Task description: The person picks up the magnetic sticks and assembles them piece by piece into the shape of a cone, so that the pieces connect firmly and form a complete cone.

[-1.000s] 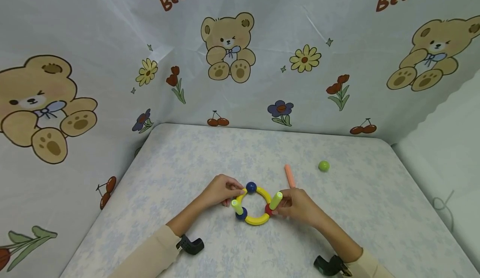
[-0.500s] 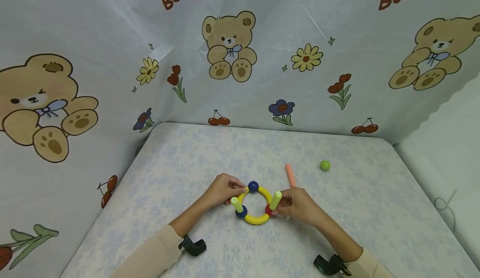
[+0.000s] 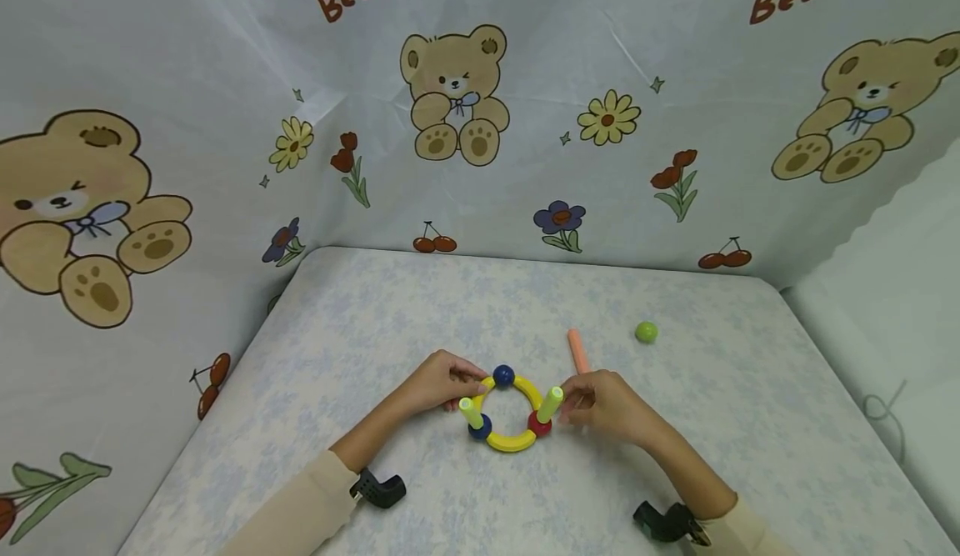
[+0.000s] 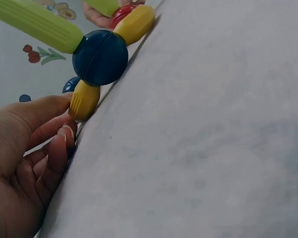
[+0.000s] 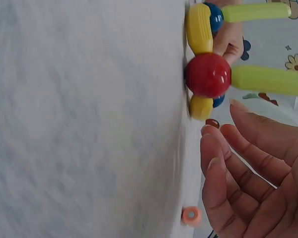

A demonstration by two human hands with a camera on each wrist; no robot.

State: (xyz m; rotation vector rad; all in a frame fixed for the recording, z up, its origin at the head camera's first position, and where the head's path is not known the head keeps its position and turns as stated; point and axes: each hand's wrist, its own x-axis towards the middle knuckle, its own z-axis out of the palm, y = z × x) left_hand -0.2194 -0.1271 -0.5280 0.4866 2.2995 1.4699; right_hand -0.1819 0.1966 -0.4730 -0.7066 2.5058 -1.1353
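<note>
On the table lies a ring of curved yellow rods (image 3: 512,442) joined by a far blue ball (image 3: 503,376), a near blue ball (image 4: 100,58) and a red ball (image 5: 208,75). One light-green stick (image 3: 471,413) stands up from the near blue ball, another light-green stick (image 5: 268,79) from the red one. My left hand (image 3: 444,383) pinches the left yellow rod (image 4: 84,101) between thumb and fingers. Just right of the red ball, my right hand (image 3: 609,406) is apart from the ring, its fingers loosely bent around nothing.
An orange stick (image 3: 577,351) lies behind my right hand, its near end close to the fingers. Farther back on the right is a green ball (image 3: 647,332). A bear-print cloth (image 3: 525,197) hangs behind the table's far edge.
My right hand has let go at the red ball and drawn slightly right. The left hand keeps its pinch, and the ring has barely moved.
</note>
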